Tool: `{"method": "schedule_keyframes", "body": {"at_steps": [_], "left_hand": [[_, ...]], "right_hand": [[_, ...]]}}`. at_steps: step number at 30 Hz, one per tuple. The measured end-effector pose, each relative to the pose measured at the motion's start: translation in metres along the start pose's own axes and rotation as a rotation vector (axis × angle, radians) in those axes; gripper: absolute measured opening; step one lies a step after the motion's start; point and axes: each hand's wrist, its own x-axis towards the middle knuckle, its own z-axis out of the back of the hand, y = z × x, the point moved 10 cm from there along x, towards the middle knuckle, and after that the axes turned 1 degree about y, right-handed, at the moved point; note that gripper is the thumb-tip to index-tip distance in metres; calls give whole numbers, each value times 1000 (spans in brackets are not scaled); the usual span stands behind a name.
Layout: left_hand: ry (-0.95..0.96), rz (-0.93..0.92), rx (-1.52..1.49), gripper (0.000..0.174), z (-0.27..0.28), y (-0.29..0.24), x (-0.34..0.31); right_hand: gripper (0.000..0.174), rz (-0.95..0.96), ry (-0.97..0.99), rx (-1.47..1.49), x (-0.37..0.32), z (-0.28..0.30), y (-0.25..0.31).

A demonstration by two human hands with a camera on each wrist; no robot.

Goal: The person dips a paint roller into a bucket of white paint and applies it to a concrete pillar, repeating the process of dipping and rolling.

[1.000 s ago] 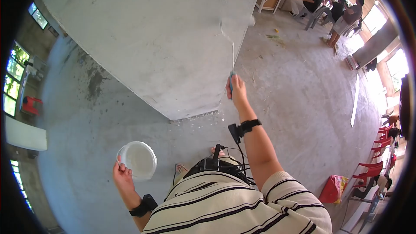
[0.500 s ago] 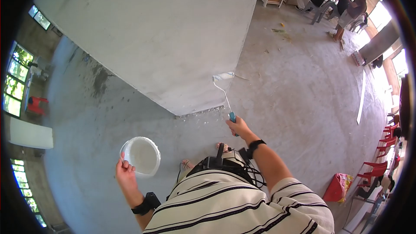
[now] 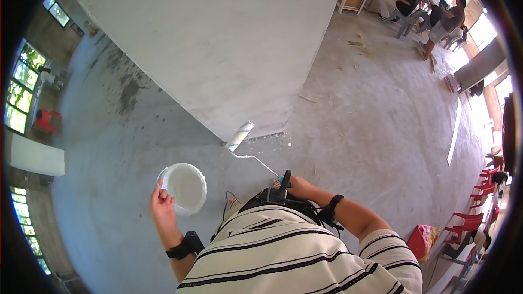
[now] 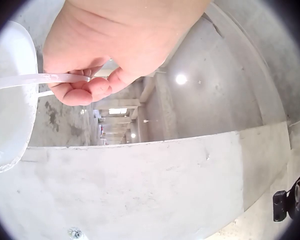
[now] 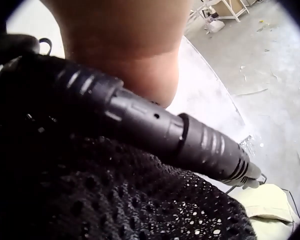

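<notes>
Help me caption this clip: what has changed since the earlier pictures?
The right hand has drawn back, bringing the roller from the right edge of the wall down and left, nearer the bucket. Nothing was grasped or released: the left hand still holds the bucket's handle.

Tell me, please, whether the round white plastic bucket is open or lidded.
Open: the bucket shows its inside, uncovered, in the head view.

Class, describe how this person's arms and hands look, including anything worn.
The left hand and right hand are ungloved. The left wristband is black, carrying a boxy black device; the right wristband is black too. The right sleeve is short, cream with dark stripes.
</notes>
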Motion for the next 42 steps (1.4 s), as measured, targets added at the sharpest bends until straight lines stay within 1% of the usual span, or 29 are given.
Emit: {"method": "schedule_keyframes", "body": {"at_steps": [1,4,11,14,16,17,19,21,23,25,29,30,32,36,38,40,42], "left_hand": [[-9,-4,3,39,0,-1,-1],[-18,-9,-2,38,3,-1,0],[-24,-34,-12,37,9,-1,0],[-39,-33,-5,37,11,-1,0],[-59,-13,-15,38,15,1,1],[-60,-15,-18,38,17,1,2],[-75,-13,-15,38,20,1,2],[-86,-23,-22,38,21,0,1],[-99,-30,-30,38,26,-1,-1],[-112,-37,-56,38,33,-1,-1],[-131,-57,-95,38,41,-2,-3],[-135,-68,-102,37,42,-3,-3],[-145,-81,-121,36,47,-3,-2],[-198,-106,-150,37,65,0,-6],[-218,-112,-166,37,72,0,-10],[-207,-121,-196,37,78,1,-13],[-214,-130,-223,36,85,1,-17]], "right_hand": [[36,-30,28,-12,2,-3,-4],[36,20,23,-17,7,-8,-8],[36,36,31,5,11,-9,-9],[37,74,11,-6,15,-8,-6],[39,36,-31,-46,14,-1,-5],[39,39,-31,-49,12,6,4],[39,-64,-206,-222,1,51,22],[37,-132,-270,-302,-4,92,30],[35,-73,-435,-374,-18,141,45],[33,24,-576,-400,-33,189,61],[36,83,-753,-461,-54,274,84],[36,91,-748,-470,-54,287,91],[36,-11,-814,-455,-55,315,94],[36,75,-811,-563,-43,325,118],[36,136,-800,-650,-28,313,138],[36,150,-758,-687,-4,296,152],[35,265,-706,-740,24,268,182]]}}
